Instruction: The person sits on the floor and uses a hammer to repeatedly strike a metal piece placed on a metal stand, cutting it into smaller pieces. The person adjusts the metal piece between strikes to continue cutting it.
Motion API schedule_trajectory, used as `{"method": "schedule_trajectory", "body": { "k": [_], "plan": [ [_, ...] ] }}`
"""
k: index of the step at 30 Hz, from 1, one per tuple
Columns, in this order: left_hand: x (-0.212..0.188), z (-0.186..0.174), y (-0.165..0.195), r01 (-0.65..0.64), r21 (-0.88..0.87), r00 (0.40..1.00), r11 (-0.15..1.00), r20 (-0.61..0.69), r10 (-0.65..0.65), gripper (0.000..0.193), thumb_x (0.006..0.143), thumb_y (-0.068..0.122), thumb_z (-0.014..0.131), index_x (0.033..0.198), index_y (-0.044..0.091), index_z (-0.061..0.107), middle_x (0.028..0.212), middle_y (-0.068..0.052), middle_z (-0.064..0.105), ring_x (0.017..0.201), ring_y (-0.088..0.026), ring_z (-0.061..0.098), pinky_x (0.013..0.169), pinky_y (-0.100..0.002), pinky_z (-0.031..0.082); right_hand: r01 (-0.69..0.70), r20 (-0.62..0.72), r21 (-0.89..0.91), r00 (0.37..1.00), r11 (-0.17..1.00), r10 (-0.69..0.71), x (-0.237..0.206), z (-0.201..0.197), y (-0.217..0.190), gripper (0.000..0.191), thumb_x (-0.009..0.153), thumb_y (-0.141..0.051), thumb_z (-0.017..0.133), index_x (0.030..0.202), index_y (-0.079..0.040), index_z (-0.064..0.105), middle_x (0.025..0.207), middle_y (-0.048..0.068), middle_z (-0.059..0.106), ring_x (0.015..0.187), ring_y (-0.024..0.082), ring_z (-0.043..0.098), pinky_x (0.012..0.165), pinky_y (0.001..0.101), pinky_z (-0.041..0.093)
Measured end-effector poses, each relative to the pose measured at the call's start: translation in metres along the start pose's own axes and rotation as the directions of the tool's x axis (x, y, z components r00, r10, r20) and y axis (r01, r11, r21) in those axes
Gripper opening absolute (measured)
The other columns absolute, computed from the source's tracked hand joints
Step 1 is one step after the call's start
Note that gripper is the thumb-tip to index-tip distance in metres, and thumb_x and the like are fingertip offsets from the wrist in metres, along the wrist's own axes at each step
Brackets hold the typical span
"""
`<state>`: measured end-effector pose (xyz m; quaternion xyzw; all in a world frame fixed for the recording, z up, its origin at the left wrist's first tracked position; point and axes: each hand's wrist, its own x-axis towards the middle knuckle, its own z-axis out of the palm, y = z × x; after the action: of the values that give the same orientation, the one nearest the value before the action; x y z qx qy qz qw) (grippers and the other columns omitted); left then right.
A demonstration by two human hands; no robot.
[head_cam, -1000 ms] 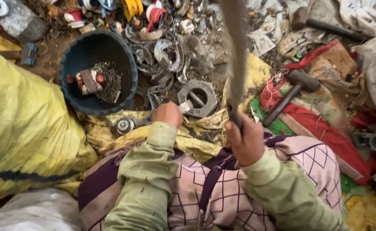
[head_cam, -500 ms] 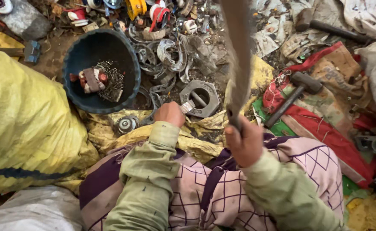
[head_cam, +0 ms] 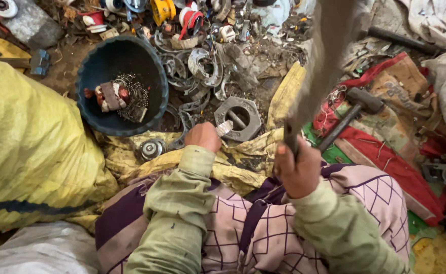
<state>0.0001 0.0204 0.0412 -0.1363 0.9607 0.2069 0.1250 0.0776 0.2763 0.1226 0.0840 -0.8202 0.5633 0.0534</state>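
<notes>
My right hand [head_cam: 296, 165] grips the lower end of a long grey tool [head_cam: 320, 66] that rises blurred toward the camera. My left hand [head_cam: 203, 136] is closed on a small metal piece [head_cam: 224, 127], held against a grey metal ring casting [head_cam: 240, 118] lying on crumpled yellow sacking [head_cam: 243, 157]. Green sleeves and a pink checked cloth over my knees fill the lower part of the view.
A dark blue plastic basin [head_cam: 88, 81] holding copper-wound scrap stands at the left. A pile of metal scrap [head_cam: 202, 45] lies beyond. A hammer [head_cam: 347, 114] rests on red cloth at the right. A yellow sack [head_cam: 25, 147] bulges at the left. A small round bearing [head_cam: 151, 149] sits nearby.
The view has shifted a little; my right hand with the long tool sits slightly lower and further right. My left hand stays at the ring casting.
</notes>
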Motion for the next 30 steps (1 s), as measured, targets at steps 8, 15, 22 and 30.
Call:
{"method": "schedule_trajectory", "body": {
  "k": [8,15,22,30],
  "plan": [
    [0.0,-0.006,-0.008,0.02,0.027,0.998,0.999,0.057,-0.021,0.028,0.073,0.023,0.081,0.093,0.004,0.079,0.1,-0.025,0.073,0.098,-0.044,0.071,0.086,-0.05,0.057,-0.182,0.321,-0.612,0.832,0.77,0.453,0.017,0.039,0.036,0.057,0.104,-0.052,0.062,0.083,0.001,0.07,0.062,0.014,0.062,0.057,0.025,0.062,0.057,0.0409,0.047],
    [0.001,-0.003,-0.006,0.04,-0.02,0.999,0.999,0.03,-0.039,0.026,0.082,0.023,0.074,0.096,0.003,0.08,0.104,-0.027,0.073,0.1,-0.046,0.07,0.087,-0.051,0.057,-0.12,0.028,-0.066,0.992,0.991,0.122,0.001,-0.002,-0.006,0.036,0.1,-0.036,0.06,0.094,-0.002,0.065,0.057,0.012,0.063,0.05,0.024,0.065,0.051,0.0395,0.05],
    [-0.007,-0.02,0.005,0.112,-0.054,0.988,0.992,0.116,-0.105,0.033,0.079,0.029,0.076,0.097,0.001,0.078,0.106,-0.027,0.072,0.102,-0.045,0.07,0.089,-0.051,0.057,-0.066,0.323,-0.628,0.885,0.776,0.336,0.015,0.053,0.047,0.057,0.101,-0.054,0.064,0.083,-0.001,0.073,0.063,0.019,0.062,0.058,0.032,0.061,0.059,0.0443,0.046],
    [-0.007,-0.017,0.001,0.075,-0.086,0.991,0.994,0.121,-0.064,0.033,0.075,0.023,0.076,0.098,-0.001,0.077,0.105,-0.029,0.072,0.1,-0.047,0.07,0.09,-0.051,0.056,0.005,0.1,-0.082,0.995,0.997,0.003,-0.01,0.001,-0.008,0.051,0.1,-0.048,0.055,0.084,-0.001,0.065,0.056,0.012,0.058,0.048,0.022,0.058,0.049,0.038,0.047]
  ]
}}
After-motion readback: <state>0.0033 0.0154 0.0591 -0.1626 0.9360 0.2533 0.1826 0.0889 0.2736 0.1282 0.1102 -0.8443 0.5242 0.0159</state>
